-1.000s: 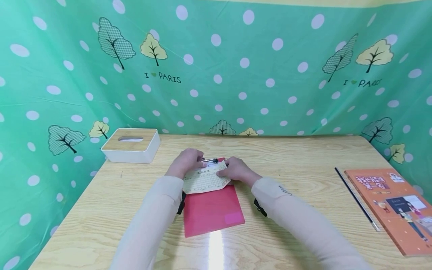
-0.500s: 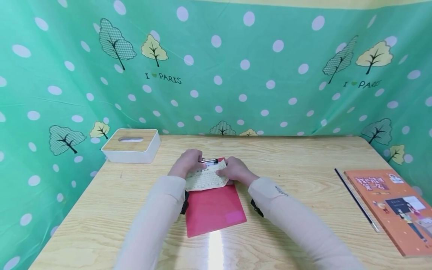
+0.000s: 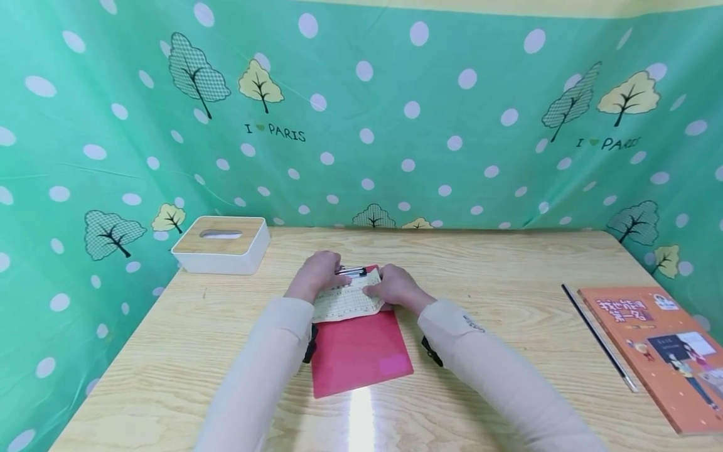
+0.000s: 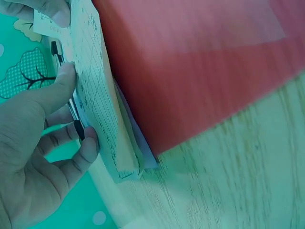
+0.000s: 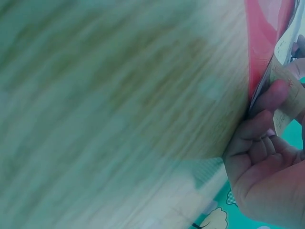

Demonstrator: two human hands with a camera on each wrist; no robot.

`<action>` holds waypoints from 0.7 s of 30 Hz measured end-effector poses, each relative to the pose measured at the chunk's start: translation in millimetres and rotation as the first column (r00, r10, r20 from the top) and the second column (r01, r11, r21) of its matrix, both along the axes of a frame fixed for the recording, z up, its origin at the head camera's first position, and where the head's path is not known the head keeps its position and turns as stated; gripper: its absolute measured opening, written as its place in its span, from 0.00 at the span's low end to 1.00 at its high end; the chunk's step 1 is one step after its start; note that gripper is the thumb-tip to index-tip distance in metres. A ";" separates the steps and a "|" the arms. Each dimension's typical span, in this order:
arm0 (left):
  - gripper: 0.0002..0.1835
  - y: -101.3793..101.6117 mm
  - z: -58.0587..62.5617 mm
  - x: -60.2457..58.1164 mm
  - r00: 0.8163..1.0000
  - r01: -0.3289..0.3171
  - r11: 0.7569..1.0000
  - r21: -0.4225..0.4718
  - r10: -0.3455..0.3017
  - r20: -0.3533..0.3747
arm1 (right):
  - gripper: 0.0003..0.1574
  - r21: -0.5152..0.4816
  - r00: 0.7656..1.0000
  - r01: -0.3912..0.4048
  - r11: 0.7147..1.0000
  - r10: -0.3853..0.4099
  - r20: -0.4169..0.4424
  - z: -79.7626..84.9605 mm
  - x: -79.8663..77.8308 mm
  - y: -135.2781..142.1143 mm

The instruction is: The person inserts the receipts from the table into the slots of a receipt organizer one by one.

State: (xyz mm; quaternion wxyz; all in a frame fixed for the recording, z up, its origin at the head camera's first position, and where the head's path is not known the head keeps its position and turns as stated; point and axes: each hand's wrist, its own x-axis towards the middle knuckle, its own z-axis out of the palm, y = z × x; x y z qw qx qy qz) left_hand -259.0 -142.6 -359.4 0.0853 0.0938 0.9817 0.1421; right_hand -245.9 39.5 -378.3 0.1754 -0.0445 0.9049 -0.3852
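A red file folder (image 3: 361, 355) lies on the wooden table, with a stack of printed, gridded sheets (image 3: 346, 303) over its far part. At the far edge of the sheets lies a thin metal bar with black ends (image 3: 353, 272), which looks like a folder clip. My left hand (image 3: 317, 274) holds the sheets' far-left edge. In the left wrist view its thumb (image 4: 63, 81) rests on the paper, while its fingers curl by the bar's lower black end (image 4: 79, 130). My right hand (image 3: 397, 287) pinches the sheets' right edge, thumb on top; in the right wrist view its other fingers are bent beside the folder.
A white tissue box (image 3: 221, 245) with a wooden lid stands at the back left. At the right lie a dark pencil (image 3: 599, 338) and an orange book (image 3: 655, 351). A green patterned curtain (image 3: 361, 113) hangs behind the table.
The folder and sheets have shifted slightly right, and the sheets' near-left corner has drawn back a little. My left thumb has slid right along the paper; the right hand keeps its pinch.
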 end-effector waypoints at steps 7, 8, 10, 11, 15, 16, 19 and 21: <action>0.17 -1.0 -0.3 -3.0 0.999 0.041 0.999 0.007 -0.041 -0.014 | 0.15 0.009 1.000 -0.007 1.000 0.007 -0.018 -1.3 -0.5 1.0; 0.17 -1.4 -0.3 -3.7 0.999 0.046 0.999 0.008 -0.046 -0.011 | 0.15 0.008 1.000 -0.007 1.000 0.007 -0.017 -1.4 -0.6 1.1; 0.18 -2.4 0.0 -5.2 0.999 0.055 0.998 0.008 -0.055 -0.003 | 0.15 0.001 1.000 -0.004 1.000 0.004 -0.014 -1.7 -0.8 1.4; 0.19 -2.8 0.3 -5.8 0.998 0.059 0.998 0.005 -0.059 0.000 | 0.15 0.000 1.000 -0.005 1.000 0.005 -0.015 -2.1 -1.0 1.8; 0.20 -3.5 1.9 -7.0 0.997 0.072 0.997 -0.013 -0.072 0.008 | 0.15 0.005 1.000 -0.008 1.000 0.008 -0.026 -2.1 -1.8 2.4; 0.20 -3.5 2.3 -6.9 0.997 0.073 0.997 -0.015 -0.073 0.009 | 0.16 0.009 0.999 -0.009 1.000 0.009 -0.031 -2.0 -2.0 2.5; 0.21 -3.0 2.7 -7.1 0.997 0.070 0.997 -0.014 -0.070 0.016 | 0.16 0.013 0.999 -0.010 1.000 0.010 -0.034 -2.0 -2.8 2.9; 0.21 -2.5 2.3 -7.2 0.997 0.072 0.997 -0.015 -0.072 0.016 | 0.16 0.004 1.000 -0.004 1.000 0.005 -0.029 -2.4 -3.2 3.1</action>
